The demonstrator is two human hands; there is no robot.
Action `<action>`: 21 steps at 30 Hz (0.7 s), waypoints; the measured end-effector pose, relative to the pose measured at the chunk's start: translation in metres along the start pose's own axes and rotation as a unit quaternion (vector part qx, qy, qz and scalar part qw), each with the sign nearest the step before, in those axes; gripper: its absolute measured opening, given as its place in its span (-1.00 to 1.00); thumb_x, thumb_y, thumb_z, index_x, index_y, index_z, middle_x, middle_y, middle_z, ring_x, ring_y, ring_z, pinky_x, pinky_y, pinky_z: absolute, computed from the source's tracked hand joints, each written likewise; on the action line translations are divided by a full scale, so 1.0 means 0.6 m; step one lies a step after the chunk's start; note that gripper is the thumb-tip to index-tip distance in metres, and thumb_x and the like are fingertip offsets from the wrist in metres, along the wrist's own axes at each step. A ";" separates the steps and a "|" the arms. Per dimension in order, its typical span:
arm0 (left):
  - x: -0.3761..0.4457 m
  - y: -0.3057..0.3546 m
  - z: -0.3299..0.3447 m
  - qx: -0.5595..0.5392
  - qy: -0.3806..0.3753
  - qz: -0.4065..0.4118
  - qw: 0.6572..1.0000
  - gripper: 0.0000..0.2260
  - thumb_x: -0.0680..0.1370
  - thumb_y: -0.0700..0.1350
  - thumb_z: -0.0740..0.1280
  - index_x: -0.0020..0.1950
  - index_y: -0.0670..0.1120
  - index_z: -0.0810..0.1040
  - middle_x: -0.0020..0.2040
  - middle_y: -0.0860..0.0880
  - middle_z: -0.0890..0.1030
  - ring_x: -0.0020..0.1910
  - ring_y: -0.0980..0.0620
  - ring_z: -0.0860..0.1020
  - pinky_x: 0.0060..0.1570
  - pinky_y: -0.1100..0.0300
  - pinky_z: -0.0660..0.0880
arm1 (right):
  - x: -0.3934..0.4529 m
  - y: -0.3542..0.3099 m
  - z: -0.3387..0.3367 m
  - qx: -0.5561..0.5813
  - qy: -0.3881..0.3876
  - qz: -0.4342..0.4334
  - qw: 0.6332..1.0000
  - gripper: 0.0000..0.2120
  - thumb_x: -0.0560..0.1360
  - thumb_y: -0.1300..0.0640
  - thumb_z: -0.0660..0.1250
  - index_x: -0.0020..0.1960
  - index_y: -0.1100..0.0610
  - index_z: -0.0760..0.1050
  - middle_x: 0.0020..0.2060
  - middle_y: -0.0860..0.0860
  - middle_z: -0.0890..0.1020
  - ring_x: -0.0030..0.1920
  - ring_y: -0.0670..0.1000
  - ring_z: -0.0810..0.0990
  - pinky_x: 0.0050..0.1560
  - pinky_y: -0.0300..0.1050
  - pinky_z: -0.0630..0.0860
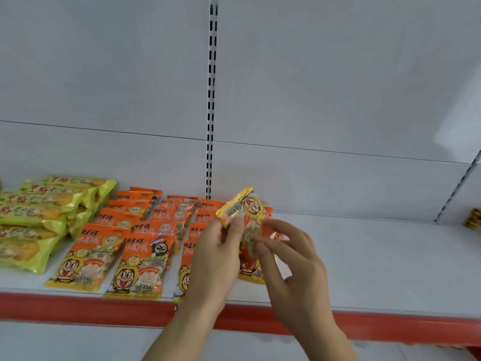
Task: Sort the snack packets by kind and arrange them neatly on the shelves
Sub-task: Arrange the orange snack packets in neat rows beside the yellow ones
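Pinching an orange snack packet above the shelf, left hand gripping, right hand fingertips touching, fingers loosely spread

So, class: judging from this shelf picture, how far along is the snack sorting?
Done: green packets are stacked at the left, and orange packets lie in rows beside them. In hand: both the left hand and right hand hold one orange packet above the rows. Left: placing that packet; the shelf to the right is bare, with something unclear at the far right edge.

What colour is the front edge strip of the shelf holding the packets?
Red, running along the front edge strip of the white shelf; head view.
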State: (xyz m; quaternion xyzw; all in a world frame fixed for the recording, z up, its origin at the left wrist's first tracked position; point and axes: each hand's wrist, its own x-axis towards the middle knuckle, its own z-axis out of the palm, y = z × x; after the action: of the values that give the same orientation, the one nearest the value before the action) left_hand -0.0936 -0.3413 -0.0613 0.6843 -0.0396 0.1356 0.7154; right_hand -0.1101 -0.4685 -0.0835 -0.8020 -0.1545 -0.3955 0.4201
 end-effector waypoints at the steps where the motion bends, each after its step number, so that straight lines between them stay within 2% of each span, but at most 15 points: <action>1: 0.003 0.001 -0.003 0.001 -0.001 -0.011 1.000 -0.77 0.61 0.17 0.31 0.04 0.08 0.67 -0.05 0.05 0.75 -0.03 0.01 0.73 0.00 -0.21 0.67 | 0.002 0.003 -0.007 -0.001 -0.003 0.015 1.000 -0.80 0.55 0.01 0.36 0.15 -0.10 0.65 0.25 -0.20 0.54 0.26 -0.10 0.52 0.12 -0.33 0.47; 3: 0.002 0.011 -0.003 0.011 -0.016 -0.018 1.000 -0.78 0.64 0.12 0.29 0.04 0.05 0.67 -0.06 0.06 0.76 -0.05 0.03 0.74 0.00 -0.19 0.68 | 0.009 0.009 -0.022 0.030 -0.043 0.071 0.996 -0.68 0.55 -0.01 0.41 0.30 -0.16 0.55 0.26 -0.24 0.53 0.23 -0.14 0.55 0.09 -0.39 0.46; 5: -0.001 0.018 0.000 0.002 -0.032 -0.022 0.999 -0.81 0.67 0.04 0.30 0.00 0.00 0.66 -0.12 0.11 0.76 -0.09 0.06 0.74 -0.04 -0.10 0.69 | 0.017 0.011 -0.034 0.104 -0.111 0.134 0.979 -0.57 0.55 0.03 0.43 0.37 -0.23 0.46 0.14 -0.20 0.62 0.06 -0.12 0.63 -0.03 -0.38 0.51; 7: 0.002 0.018 0.000 -0.008 -0.038 -0.041 0.998 -0.81 0.68 0.01 0.31 -0.06 -0.03 0.60 -0.26 0.17 0.71 -0.14 0.08 0.73 -0.12 0.00 0.67 | 0.020 0.007 -0.041 0.122 -0.137 0.144 0.972 -0.54 0.53 0.07 0.44 0.34 -0.28 0.45 0.04 -0.21 0.65 -0.03 -0.11 0.65 -0.09 -0.31 0.54; 9: 0.005 0.017 -0.005 -0.005 -0.049 -0.058 0.997 -0.76 0.66 0.08 0.31 -0.08 -0.05 0.60 -0.34 0.15 0.64 -0.15 0.02 0.70 -0.09 -0.02 0.67 | 0.025 0.007 -0.052 0.123 -0.141 0.145 0.972 -0.54 0.52 0.13 0.46 0.29 -0.30 0.49 0.02 -0.23 0.64 -0.06 -0.11 0.65 -0.09 -0.27 0.56; 11: 0.009 0.014 -0.013 0.019 -0.067 -0.052 0.996 -0.67 0.62 0.19 0.33 -0.07 -0.05 0.65 -0.26 0.07 0.68 -0.11 -0.06 0.70 0.02 -0.05 0.67 | 0.036 0.017 -0.071 0.100 -0.184 0.151 0.966 -0.54 0.52 0.19 0.45 0.24 -0.32 0.51 0.01 -0.26 0.63 -0.11 -0.11 0.62 -0.09 -0.22 0.55; 12: 0.010 0.014 -0.018 0.024 -0.070 -0.046 0.996 -0.70 0.59 0.20 0.35 -0.04 -0.03 0.66 -0.19 0.05 0.72 -0.07 -0.03 0.71 0.04 0.01 0.66 | 0.046 0.022 -0.083 0.076 -0.224 0.150 0.960 -0.53 0.53 0.22 0.43 0.21 -0.33 0.53 0.01 -0.27 0.63 -0.13 -0.11 0.60 -0.09 -0.19 0.55; 14: 0.012 0.014 -0.027 0.071 -0.082 -0.033 0.994 -0.76 0.55 0.14 0.43 0.16 0.09 0.62 -0.01 0.12 0.74 0.02 0.13 0.70 0.05 0.17 0.61 | 0.066 0.024 -0.101 0.048 -0.295 0.141 0.944 -0.51 0.52 0.28 0.41 0.19 -0.31 0.57 0.03 -0.30 0.63 -0.15 -0.12 0.57 -0.08 -0.15 0.54; 16: 0.017 0.014 -0.030 0.148 -0.119 -0.012 0.982 -0.67 0.54 0.09 0.48 0.28 0.22 0.54 0.17 0.17 0.69 0.14 0.20 0.66 0.16 0.14 0.59 | 0.079 0.025 -0.107 0.043 -0.272 0.122 0.954 -0.48 0.50 0.32 0.40 0.21 -0.29 0.56 0.06 -0.28 0.61 -0.13 -0.11 0.57 -0.15 -0.21 0.53; 18: 0.019 0.012 -0.027 0.170 -0.122 0.000 0.978 -0.61 0.54 0.05 0.49 0.33 0.28 0.50 0.30 0.19 0.61 0.29 0.17 0.58 0.31 0.06 0.53 | 0.083 0.030 -0.102 0.074 -0.174 0.162 0.969 -0.49 0.51 0.25 0.44 0.26 -0.29 0.50 0.12 -0.22 0.59 -0.09 -0.09 0.61 -0.21 -0.21 0.57; 19: 0.019 0.006 -0.025 0.160 -0.101 0.005 0.982 -0.60 0.55 0.03 0.50 0.32 0.29 0.49 0.31 0.23 0.58 0.33 0.16 0.54 0.33 0.05 0.50 | 0.079 0.031 -0.096 0.094 -0.136 0.201 0.966 -0.49 0.51 0.17 0.46 0.32 -0.27 0.44 0.14 -0.22 0.57 -0.06 -0.11 0.64 -0.21 -0.19 0.60; 21: 0.015 -0.002 -0.017 0.127 -0.041 0.002 0.991 -0.67 0.55 -0.02 0.51 0.21 0.27 0.50 0.20 0.22 0.60 0.25 0.13 0.57 0.23 0.09 0.54 | 0.064 0.034 -0.081 0.116 -0.131 0.275 0.945 -0.41 0.49 -0.04 0.46 0.44 -0.25 0.30 0.17 -0.18 0.58 -0.05 -0.13 0.69 -0.10 -0.10 0.65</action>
State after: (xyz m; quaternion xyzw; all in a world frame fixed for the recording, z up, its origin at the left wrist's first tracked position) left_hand -0.0861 -0.3299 -0.0610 0.7743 -0.0528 0.1127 0.6204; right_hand -0.0981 -0.5226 -0.0491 -0.8034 -0.0260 -0.1355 0.5792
